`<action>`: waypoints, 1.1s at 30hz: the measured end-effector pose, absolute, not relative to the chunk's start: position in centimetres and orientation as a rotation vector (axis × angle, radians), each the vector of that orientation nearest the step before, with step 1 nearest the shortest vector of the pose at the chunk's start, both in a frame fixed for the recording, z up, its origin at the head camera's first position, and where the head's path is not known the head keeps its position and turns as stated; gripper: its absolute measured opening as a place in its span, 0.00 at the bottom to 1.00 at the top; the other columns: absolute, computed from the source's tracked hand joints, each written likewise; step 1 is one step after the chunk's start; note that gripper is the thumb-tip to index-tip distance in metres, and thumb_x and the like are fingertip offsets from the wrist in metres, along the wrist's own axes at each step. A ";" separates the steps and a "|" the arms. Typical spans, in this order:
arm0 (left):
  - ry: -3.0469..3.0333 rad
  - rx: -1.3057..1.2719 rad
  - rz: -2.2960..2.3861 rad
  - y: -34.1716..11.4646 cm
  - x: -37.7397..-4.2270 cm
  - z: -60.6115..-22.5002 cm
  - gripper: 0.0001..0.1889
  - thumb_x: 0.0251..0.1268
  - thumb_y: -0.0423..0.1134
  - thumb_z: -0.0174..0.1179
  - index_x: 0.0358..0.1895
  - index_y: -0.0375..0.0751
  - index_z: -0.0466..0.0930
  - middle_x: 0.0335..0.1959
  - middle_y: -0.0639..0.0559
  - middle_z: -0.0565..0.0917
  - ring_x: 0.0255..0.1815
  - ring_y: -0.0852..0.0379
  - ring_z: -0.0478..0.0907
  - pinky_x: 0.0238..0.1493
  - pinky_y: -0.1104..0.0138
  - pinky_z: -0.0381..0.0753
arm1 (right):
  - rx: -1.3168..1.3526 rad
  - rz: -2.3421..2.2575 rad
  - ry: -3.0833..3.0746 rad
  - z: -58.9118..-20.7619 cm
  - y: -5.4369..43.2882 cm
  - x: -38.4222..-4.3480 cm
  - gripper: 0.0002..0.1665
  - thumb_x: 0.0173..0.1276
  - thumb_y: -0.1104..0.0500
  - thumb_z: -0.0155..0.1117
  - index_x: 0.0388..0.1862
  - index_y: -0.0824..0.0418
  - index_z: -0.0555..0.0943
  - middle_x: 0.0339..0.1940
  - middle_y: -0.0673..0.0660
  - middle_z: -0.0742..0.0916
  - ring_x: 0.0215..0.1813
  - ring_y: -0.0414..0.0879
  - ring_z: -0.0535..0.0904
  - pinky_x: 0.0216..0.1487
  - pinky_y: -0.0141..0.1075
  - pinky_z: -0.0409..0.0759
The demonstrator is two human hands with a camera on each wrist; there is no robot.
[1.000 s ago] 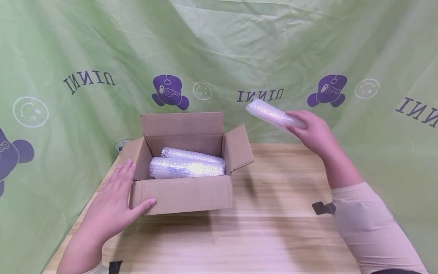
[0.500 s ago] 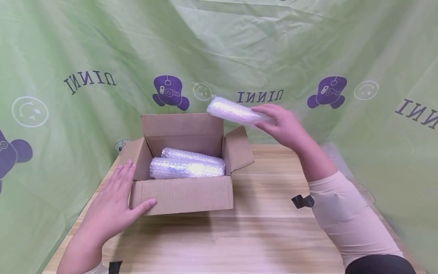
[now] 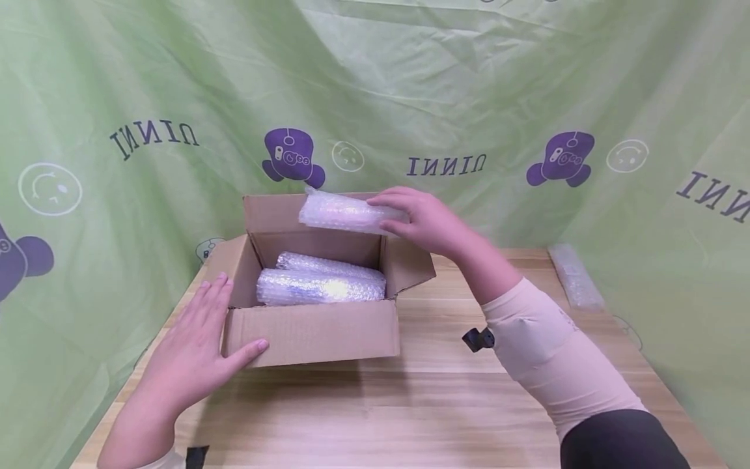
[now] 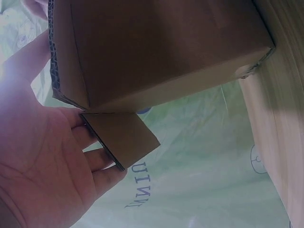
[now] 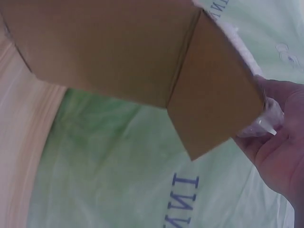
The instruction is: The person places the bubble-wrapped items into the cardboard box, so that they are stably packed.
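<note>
In the head view an open cardboard box (image 3: 310,333) stands on the table with its flaps folded out. Inside lie two bubble-wrapped rolls (image 3: 321,287), side by side. My right hand (image 3: 424,220) grips one end of another bubble-wrapped roll (image 3: 340,213) and holds it above the back of the box. The right wrist view shows that hand (image 5: 287,137) partly behind a side flap (image 5: 216,90). My left hand (image 3: 196,345) rests with straight fingers on the box's left flap and front left corner. In the left wrist view its fingers lie along the small flap (image 4: 124,137).
A flat bubble-wrapped packet (image 3: 576,277) lies at the right edge of the wooden table (image 3: 422,404), close to the green curtain (image 3: 469,85). The curtain hangs behind and on both sides. The box's right flap (image 3: 410,266) sticks outward below my right hand.
My right hand has carried the bubble-wrapped roll leftward and a little down, from right of the box to over its back. The packet at the right has come into view. My left hand stays put.
</note>
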State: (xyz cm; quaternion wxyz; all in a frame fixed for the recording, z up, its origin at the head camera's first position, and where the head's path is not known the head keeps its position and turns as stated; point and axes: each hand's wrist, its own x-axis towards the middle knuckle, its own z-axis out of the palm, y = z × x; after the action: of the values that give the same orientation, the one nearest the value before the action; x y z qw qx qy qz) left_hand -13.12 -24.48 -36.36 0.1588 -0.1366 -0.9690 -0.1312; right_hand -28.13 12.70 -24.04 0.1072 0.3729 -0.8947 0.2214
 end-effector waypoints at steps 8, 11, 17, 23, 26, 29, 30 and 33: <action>-2.775 -0.405 -0.378 -24.4 -13.2 -36.2 0.57 0.60 0.69 0.58 0.80 0.40 0.37 0.81 0.43 0.43 0.81 0.40 0.39 0.80 0.65 0.27 | 1.151 0.675 -2.568 -24.0 12.4 -27.9 0.25 0.69 0.53 0.65 0.65 0.51 0.78 0.64 0.50 0.80 0.67 0.45 0.74 0.70 0.41 0.71; -2.777 -0.397 -0.383 -24.4 -13.2 -36.2 0.57 0.59 0.69 0.58 0.80 0.40 0.38 0.81 0.43 0.44 0.81 0.41 0.39 0.80 0.65 0.28 | 1.181 0.698 -2.540 -23.9 12.5 -27.9 0.24 0.69 0.54 0.66 0.64 0.51 0.79 0.63 0.50 0.81 0.67 0.45 0.74 0.69 0.41 0.72; -2.769 -0.416 -0.390 -24.5 -13.3 -36.3 0.57 0.60 0.68 0.59 0.80 0.39 0.38 0.81 0.42 0.44 0.81 0.40 0.39 0.80 0.63 0.28 | 1.257 0.707 -2.555 -23.9 12.1 -28.1 0.23 0.70 0.55 0.65 0.64 0.50 0.79 0.63 0.50 0.81 0.67 0.44 0.74 0.69 0.40 0.72; -2.764 -0.411 -0.386 -24.6 -13.5 -36.5 0.57 0.60 0.68 0.59 0.80 0.40 0.38 0.81 0.43 0.44 0.81 0.41 0.39 0.80 0.64 0.29 | 1.352 0.604 -2.676 -24.7 9.8 -28.7 0.23 0.70 0.55 0.64 0.64 0.52 0.78 0.66 0.52 0.79 0.68 0.46 0.73 0.71 0.40 0.69; -2.762 -0.410 -0.382 -24.6 -13.5 -36.5 0.57 0.59 0.68 0.59 0.80 0.40 0.38 0.81 0.43 0.44 0.81 0.41 0.40 0.80 0.65 0.29 | 1.393 0.568 -2.729 -25.6 8.6 -29.3 0.23 0.70 0.55 0.64 0.64 0.52 0.79 0.65 0.52 0.80 0.68 0.46 0.73 0.72 0.40 0.69; -2.760 -0.423 -0.385 -24.6 -13.4 -36.5 0.57 0.59 0.68 0.60 0.80 0.40 0.38 0.81 0.42 0.44 0.81 0.40 0.39 0.80 0.64 0.28 | 1.418 0.541 -2.766 -26.6 7.7 -29.9 0.23 0.70 0.55 0.64 0.64 0.53 0.79 0.64 0.51 0.80 0.67 0.45 0.73 0.71 0.39 0.70; -2.761 -0.422 -0.384 -24.6 -13.4 -36.5 0.57 0.59 0.68 0.60 0.80 0.40 0.38 0.81 0.42 0.44 0.81 0.40 0.39 0.80 0.64 0.28 | 1.419 0.523 -2.779 -26.9 7.5 -30.1 0.23 0.70 0.55 0.64 0.64 0.53 0.79 0.64 0.51 0.81 0.67 0.45 0.73 0.71 0.39 0.69; -2.761 -0.428 -0.385 -24.5 -13.3 -36.4 0.57 0.59 0.67 0.60 0.80 0.39 0.38 0.81 0.41 0.44 0.81 0.40 0.39 0.80 0.63 0.28 | 1.415 0.431 -2.809 -27.8 7.0 -30.5 0.23 0.70 0.56 0.64 0.64 0.54 0.78 0.63 0.52 0.81 0.67 0.47 0.73 0.72 0.40 0.68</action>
State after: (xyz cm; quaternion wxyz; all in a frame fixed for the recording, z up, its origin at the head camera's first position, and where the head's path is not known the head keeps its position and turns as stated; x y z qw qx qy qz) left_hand -13.28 -24.51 -36.39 0.1600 -0.1498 -0.9663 -0.1349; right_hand -30.52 6.96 -27.77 -0.0165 0.4457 -0.8847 0.1358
